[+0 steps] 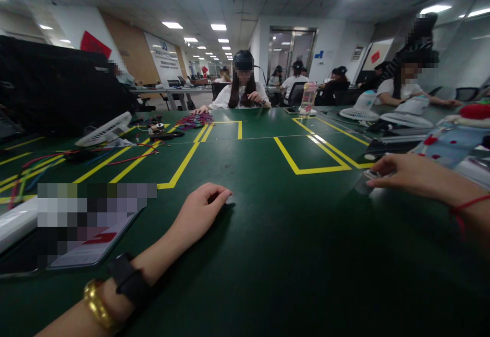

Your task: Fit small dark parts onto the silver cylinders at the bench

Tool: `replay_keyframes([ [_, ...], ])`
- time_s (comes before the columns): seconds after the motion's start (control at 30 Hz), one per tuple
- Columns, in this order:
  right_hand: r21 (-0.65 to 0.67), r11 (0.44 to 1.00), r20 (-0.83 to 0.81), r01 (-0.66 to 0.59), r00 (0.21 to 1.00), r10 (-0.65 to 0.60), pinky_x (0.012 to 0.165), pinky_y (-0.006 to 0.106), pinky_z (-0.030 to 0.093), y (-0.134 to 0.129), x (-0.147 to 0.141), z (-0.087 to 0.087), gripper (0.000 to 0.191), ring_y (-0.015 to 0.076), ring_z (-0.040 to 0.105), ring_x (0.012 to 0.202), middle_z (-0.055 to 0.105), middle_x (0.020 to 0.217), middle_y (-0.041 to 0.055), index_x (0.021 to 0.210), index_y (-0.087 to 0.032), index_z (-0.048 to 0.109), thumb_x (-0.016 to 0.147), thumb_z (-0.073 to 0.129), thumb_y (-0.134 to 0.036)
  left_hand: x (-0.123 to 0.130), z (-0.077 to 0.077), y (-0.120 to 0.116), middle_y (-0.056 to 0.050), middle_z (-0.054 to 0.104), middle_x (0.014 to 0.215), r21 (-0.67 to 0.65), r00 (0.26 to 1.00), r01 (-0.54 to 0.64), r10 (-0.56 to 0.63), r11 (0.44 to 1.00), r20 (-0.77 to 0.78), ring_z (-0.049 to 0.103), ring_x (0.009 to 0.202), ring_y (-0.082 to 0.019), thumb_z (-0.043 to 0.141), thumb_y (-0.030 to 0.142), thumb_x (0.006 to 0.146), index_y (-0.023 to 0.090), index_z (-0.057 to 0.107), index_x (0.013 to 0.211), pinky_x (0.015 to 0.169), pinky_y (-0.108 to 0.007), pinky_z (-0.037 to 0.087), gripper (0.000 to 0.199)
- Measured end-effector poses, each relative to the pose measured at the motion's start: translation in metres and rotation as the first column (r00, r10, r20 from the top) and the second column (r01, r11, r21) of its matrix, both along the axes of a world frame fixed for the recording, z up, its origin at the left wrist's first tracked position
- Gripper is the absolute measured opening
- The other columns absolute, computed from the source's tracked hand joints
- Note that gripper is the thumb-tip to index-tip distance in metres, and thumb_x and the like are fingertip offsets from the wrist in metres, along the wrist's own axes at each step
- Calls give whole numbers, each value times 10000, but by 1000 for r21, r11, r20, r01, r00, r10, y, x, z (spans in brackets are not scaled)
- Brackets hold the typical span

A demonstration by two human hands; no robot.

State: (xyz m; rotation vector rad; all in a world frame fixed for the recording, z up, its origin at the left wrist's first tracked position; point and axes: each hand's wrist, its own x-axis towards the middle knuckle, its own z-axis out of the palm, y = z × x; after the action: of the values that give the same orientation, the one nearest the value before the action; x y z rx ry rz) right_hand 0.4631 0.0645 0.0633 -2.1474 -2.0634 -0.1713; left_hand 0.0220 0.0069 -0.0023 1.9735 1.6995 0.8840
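Note:
My left hand [202, 207] is over the green table [260, 255] near the middle, its fingers curled and thumb and fingertips pressed together; what they hold, if anything, is too small to make out. On the right, my right hand [401, 173] has its fingers closed on the top of a small clear container [365, 181] with a silvery rim. The container is blurred, and its lower part is near the tabletop. Left of my left forearm lies a flat, tablet-like object [95, 245], partly blurred out.
Yellow tape [296, 172] marks the table. Wires [195, 120] and a white fan [105, 130] lie at the left. Fans [406, 118], a clear bottle [308, 99] and a light-blue patterned item [444, 143] stand at the right. A person [243, 89] sits opposite.

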Motion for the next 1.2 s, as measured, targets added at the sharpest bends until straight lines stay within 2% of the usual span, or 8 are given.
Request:
replay_keyframes([
  [0.07,-70,997,-83,-21,996,15,652,304,478,-4,-15,2,409,195,631,737,689,858,67,884,-165,691,642,657,-493,0,0,0,-24,644,867,-1,1000,-4,4,1000,1,576,830,-204,446,469,841,222,656,873,730,-321,420,326],
  [0.17,61,988,-317,-145,935,157,689,325,494,-21,-56,1,447,196,634,771,677,904,82,993,-158,641,701,613,-495,1,1,-1,-27,643,862,4,1000,-2,2,1000,-3,577,823,-204,437,469,844,218,654,873,724,-323,421,334],
  [0.33,247,827,-691,-505,506,516,733,297,538,-64,-146,-26,390,163,625,876,628,1048,96,1115,-174,563,772,592,-357,1,3,-2,-36,649,868,1,1000,-6,6,1000,-20,584,815,-210,430,476,842,212,654,875,711,-328,426,348],
  [0.47,271,683,-689,-678,359,630,803,269,521,-85,-187,-48,315,128,582,938,583,1096,61,1106,-211,564,796,568,-265,0,1,0,-36,649,868,10,1000,-6,6,1000,-23,586,815,-210,437,473,843,209,655,872,716,-332,428,344],
  [0.67,244,689,-717,-682,351,602,813,267,507,-87,-193,-60,353,106,579,897,573,1091,36,1148,-234,520,799,565,-245,8,5,-6,-40,631,926,72,998,42,-45,997,41,573,866,-201,445,431,862,216,654,928,757,-333,437,307],
  [0.9,213,708,-823,-674,266,501,840,297,505,-84,-194,-66,469,126,588,942,588,1087,58,1202,-208,412,777,604,-260,52,35,-35,-34,604,963,80,934,331,-338,940,113,551,944,-203,534,360,835,290,684,924,859,-358,439,189],
  [1.07,215,684,-774,-698,305,555,850,293,480,-85,-193,-62,543,124,572,948,584,1103,34,1257,-236,405,755,613,-221,57,37,-35,-23,611,911,75,948,237,-248,969,200,560,885,-190,560,340,819,260,680,840,793,-330,452,145],
  [1.2,208,722,-693,-660,422,584,765,274,469,-87,-191,-58,372,120,553,864,583,1030,16,1109,-231,518,745,588,-204,48,28,-33,-19,608,922,48,967,164,-170,985,187,558,883,-198,582,385,798,271,684,847,785,-346,440,161],
])
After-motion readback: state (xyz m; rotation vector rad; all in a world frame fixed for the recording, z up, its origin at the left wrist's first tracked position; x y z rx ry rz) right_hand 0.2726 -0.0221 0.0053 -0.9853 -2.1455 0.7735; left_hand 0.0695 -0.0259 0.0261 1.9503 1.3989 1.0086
